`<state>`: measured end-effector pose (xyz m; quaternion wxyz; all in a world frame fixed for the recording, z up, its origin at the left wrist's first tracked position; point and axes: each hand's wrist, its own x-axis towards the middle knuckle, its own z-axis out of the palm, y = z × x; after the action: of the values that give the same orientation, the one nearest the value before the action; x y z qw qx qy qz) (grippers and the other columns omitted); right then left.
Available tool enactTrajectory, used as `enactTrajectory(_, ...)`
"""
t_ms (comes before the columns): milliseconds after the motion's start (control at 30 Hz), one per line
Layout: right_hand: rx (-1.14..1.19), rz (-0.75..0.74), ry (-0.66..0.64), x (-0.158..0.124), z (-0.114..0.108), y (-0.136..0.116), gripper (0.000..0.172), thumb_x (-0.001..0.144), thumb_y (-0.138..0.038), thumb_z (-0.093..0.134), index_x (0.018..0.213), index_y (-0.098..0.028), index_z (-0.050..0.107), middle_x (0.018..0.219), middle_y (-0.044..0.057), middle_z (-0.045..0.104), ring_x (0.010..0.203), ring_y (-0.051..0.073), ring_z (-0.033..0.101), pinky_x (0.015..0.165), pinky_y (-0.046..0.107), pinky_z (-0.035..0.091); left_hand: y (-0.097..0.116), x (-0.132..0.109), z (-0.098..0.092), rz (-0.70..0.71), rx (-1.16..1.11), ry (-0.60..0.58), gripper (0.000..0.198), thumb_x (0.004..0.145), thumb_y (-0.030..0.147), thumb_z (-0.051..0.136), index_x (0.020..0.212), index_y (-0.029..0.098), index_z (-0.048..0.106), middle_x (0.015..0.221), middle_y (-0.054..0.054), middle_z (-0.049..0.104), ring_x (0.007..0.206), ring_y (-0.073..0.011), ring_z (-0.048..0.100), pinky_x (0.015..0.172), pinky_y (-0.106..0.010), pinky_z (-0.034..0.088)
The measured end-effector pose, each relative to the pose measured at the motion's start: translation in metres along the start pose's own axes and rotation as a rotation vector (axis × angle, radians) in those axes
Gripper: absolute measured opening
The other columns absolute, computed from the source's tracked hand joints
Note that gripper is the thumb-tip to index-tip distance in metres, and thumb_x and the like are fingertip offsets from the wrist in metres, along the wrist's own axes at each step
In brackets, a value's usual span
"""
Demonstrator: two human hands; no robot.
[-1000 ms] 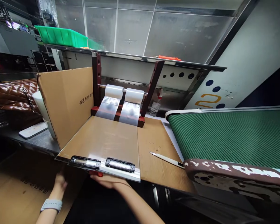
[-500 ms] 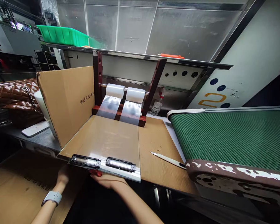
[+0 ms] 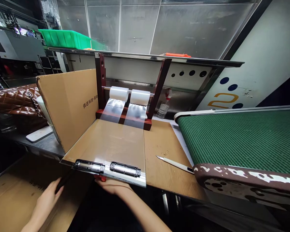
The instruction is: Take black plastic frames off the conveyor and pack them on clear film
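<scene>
Right hand (image 3: pixel 113 187) lies at the front edge of the clear plastic sheet (image 3: pixel 106 145), directly below the two black clamps (image 3: pixel 89 166). Its fingers pass under the edge and are hidden, so a grip cannot be confirmed. A red piece (image 3: pixel 99 178) shows beside those fingers, partly cut off by the sheet. Left hand (image 3: pixel 47 201) sits left of the sheet's front edge, fingers partly open, above a brown cardboard panel (image 3: pixel 12 199). A slim dark object (image 3: pixel 64 181) runs from the fingertips toward the clamps; whether the hand holds it cannot be determined. Behind the sheet, two rolls of clear film (image 3: pixel 118 93) sit on a metal rod (image 3: pixel 106 87). Right of the sheet, a craft knife (image 3: pixel 175 164) lies on a cardboard board (image 3: pixel 164 145), beside a green conveyor belt (image 3: pixel 239 138).
</scene>
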<state>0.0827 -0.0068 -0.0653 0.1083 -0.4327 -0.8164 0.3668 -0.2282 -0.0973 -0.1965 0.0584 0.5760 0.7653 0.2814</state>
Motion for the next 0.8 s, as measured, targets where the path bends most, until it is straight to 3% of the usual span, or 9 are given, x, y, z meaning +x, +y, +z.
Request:
enactTrajectory(100,0.002,-0.017,-0.031,-0.006,-0.005,-0.003,0.021,0.098,-0.036,0.059,0.103,-0.019,0.069,0.104,0.004,0.071,0.096,0.021,0.067,0.09,0.041,0.054,-0.002,-0.026,-0.024,0.071,-0.02,-0.055,0.033,0.094,0.045,0.046,0.118,0.027,0.06,0.108,-0.006,0.073,0.095,-0.0263,0.072,0.08,-0.036,0.061)
enactTrajectory(200,-0.009,-0.003,-0.008,-0.027,-0.013,-0.005,0.028,0.093,-0.032,0.063,0.12,-0.027,0.066,0.117,0.004,0.07,0.113,0.028,0.063,0.098,0.043,0.05,0.029,-0.043,-0.061,0.185,-0.009,-0.051,0.034,0.09,0.047,0.053,0.123,0.036,0.059,0.106,0.001,0.076,0.089,-0.0223,0.075,0.069,-0.025,0.062)
enactTrajectory(300,-0.036,-0.002,0.035,-0.065,-0.029,-0.005,0.044,0.088,-0.027,0.069,0.131,-0.022,0.06,0.125,0.01,0.066,0.123,0.033,0.057,0.106,0.044,0.045,0.102,-0.038,-0.101,0.479,0.001,-0.052,0.043,0.091,0.045,0.056,0.134,0.04,0.051,0.111,0.005,0.075,0.094,-0.0169,0.074,0.083,-0.019,0.056)
enactTrajectory(400,-0.042,-0.086,0.104,-0.107,-0.052,-0.005,0.047,0.082,-0.022,0.076,0.127,-0.019,0.061,0.123,0.01,0.067,0.116,0.028,0.062,0.102,0.036,0.05,0.186,-0.015,-0.126,0.758,-0.079,-0.04,0.04,0.094,0.05,0.051,0.134,0.041,0.05,0.098,0.008,0.078,0.079,-0.0087,0.075,0.075,-0.007,0.051)
enactTrajectory(467,-0.08,-0.201,0.254,-0.129,-0.068,-0.005,0.057,0.076,-0.02,0.083,0.128,-0.017,0.059,0.119,0.011,0.066,0.11,0.026,0.064,0.095,0.034,0.054,0.228,-0.001,-0.129,0.879,-0.12,-0.094,0.036,0.098,0.046,0.046,0.132,0.037,0.051,0.097,0.007,0.078,0.079,-0.0083,0.075,0.076,-0.008,0.051)
enactTrajectory(533,-0.168,-0.317,0.426,-0.144,-0.081,-0.004,0.066,0.072,-0.019,0.086,0.131,-0.015,0.056,0.118,0.013,0.065,0.106,0.027,0.063,0.091,0.036,0.056,0.254,0.007,-0.124,0.953,-0.133,-0.131,0.036,0.097,0.047,0.048,0.13,0.034,0.053,0.102,0.004,0.078,0.084,-0.0098,0.075,0.079,-0.01,0.052)
enactTrajectory(667,-0.241,-0.378,0.58,-0.155,-0.099,0.005,0.051,0.077,-0.017,0.081,0.124,-0.023,0.062,0.113,0.009,0.063,0.102,0.025,0.061,0.09,0.039,0.054,0.277,0.014,-0.114,0.989,-0.182,-0.179,0.042,0.093,0.05,0.055,0.13,0.033,0.051,0.104,0.005,0.077,0.087,-0.0109,0.075,0.079,-0.011,0.053)
enactTrajectory(800,0.063,-0.287,0.643,-0.151,-0.094,0.021,0.052,0.075,-0.015,0.082,0.12,-0.032,0.065,0.116,0.004,0.058,0.108,0.021,0.06,0.097,0.036,0.051,0.296,0.013,-0.117,0.974,-0.347,-0.095,0.042,0.091,0.052,0.059,0.126,0.032,0.053,0.104,0.003,0.076,0.086,-0.0129,0.075,0.081,-0.013,0.054)
